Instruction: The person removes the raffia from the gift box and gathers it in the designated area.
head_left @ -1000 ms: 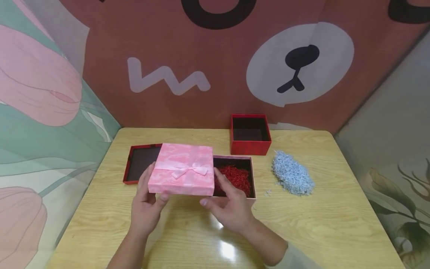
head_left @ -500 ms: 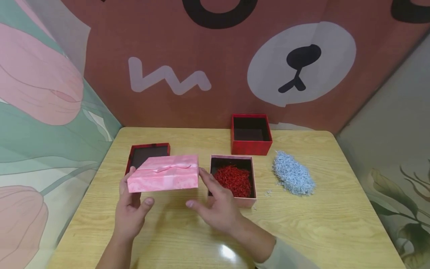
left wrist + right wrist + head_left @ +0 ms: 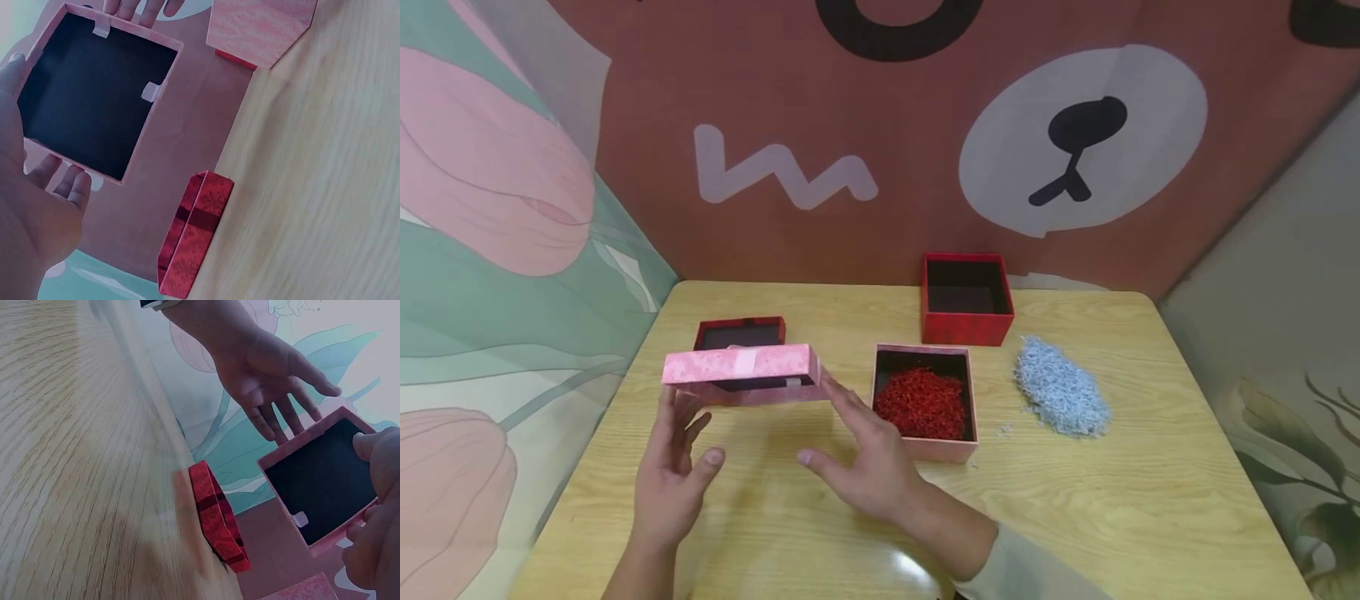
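Between my two hands, raised above the table, is a pink gift-box lid (image 3: 730, 365), tipped so that its dark inside (image 3: 94, 94) faces me. The left hand (image 3: 666, 496) touches the lid's left side with extended fingers, its thumb standing away. Fairly straight fingers of the right hand (image 3: 880, 467) press the opposite side, thumb apart. To the right stands the pink box (image 3: 943, 452), holding a heap of red shredded paper (image 3: 921, 404). Behind the raised lid lies a red lid (image 3: 197, 237), inside up and partly hidden.
A red box (image 3: 967, 328) without a lid stands at the table's back edge, near the wall. Light blue shredded paper (image 3: 1060, 387) lies in a pile to the right, with a few loose shreds (image 3: 1004, 430) beside it. The wooden table (image 3: 1112, 508) meets patterned walls.
The pink lid has moved left with both hands and tipped from bow side up to showing its underside. More of the pink box has come into sight.
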Demonstrator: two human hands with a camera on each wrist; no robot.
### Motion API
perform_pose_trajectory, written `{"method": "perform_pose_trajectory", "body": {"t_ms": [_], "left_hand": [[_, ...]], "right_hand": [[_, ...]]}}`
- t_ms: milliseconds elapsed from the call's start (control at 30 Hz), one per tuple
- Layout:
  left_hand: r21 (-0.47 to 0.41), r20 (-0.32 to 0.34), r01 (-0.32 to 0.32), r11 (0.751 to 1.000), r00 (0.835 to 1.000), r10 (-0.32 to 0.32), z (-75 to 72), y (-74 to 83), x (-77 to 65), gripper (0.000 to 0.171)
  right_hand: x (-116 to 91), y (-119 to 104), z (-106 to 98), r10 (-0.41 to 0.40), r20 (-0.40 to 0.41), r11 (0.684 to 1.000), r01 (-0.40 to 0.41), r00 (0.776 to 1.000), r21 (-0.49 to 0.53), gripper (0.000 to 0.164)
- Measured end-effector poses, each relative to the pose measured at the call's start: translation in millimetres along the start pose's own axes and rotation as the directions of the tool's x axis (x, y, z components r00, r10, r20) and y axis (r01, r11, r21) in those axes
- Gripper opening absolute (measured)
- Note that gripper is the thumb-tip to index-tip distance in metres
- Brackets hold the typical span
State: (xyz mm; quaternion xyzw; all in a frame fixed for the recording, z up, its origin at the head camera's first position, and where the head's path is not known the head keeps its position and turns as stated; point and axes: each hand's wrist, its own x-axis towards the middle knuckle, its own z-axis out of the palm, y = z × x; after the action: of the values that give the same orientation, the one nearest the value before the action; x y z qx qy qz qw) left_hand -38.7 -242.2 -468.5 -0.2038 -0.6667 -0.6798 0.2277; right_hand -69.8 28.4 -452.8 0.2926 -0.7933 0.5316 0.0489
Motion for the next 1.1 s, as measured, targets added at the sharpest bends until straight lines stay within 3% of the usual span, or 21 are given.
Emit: {"method": "perform_pose_trajectory", "body": {"t_ms": [167, 333, 433, 500, 667, 767, 900, 1100], "left_hand": [[0.0, -0.023, 0.0, 1.0, 1.0, 0.0, -5.6, -1.6, -5.3, 0.088], [0.069, -0.089, 0.109, 0.992, 0.991, -0.103, -9.9, 1.1, -10.2, 0.083], [0.099, -0.141, 0.204, 0.974, 0.972, -0.189, -13.6, 3.1, -12.7, 0.079], [0.107, -0.18, 0.274, 0.956, 0.951, -0.252, -16.1, 4.7, -13.9, 0.077], [0.12, -0.236, 0.374, 0.92, 0.911, -0.339, -20.9, 5.8, -16.9, 0.067], [0.22, -0.243, 0.432, 0.874, 0.892, -0.38, -23.5, 4.1, -19.4, 0.06], [0.355, -0.252, 0.51, 0.784, 0.86, -0.445, -28.0, 0.7, -23.8, 0.054], [0.45, -0.273, 0.632, 0.631, 0.77, -0.576, -34.9, -1.2, -26.9, 0.055]], "right_hand": [[1, 2, 4, -0.017, -0.001, 1.0, 0.017, 1.0, 0.001, 0.085], [0, 4, 11, 0.075, 0.043, 0.997, -0.076, 0.996, 0.02, 0.089], [-1, 5, 16, 0.155, 0.095, 0.988, -0.156, 0.983, 0.004, 0.095], [-1, 6, 19, 0.175, 0.124, 0.985, -0.174, 0.977, -0.013, 0.1], [1, 12, 27, 0.176, 0.171, 0.981, -0.159, 0.97, -0.107, 0.108], [1, 16, 32, 0.168, 0.185, 0.976, -0.137, 0.968, -0.169, 0.109], [1, 21, 38, 0.175, 0.187, 0.96, -0.125, 0.967, -0.25, 0.102], [1, 25, 43, 0.18, 0.195, 0.942, -0.112, 0.964, -0.318, 0.093]]}}
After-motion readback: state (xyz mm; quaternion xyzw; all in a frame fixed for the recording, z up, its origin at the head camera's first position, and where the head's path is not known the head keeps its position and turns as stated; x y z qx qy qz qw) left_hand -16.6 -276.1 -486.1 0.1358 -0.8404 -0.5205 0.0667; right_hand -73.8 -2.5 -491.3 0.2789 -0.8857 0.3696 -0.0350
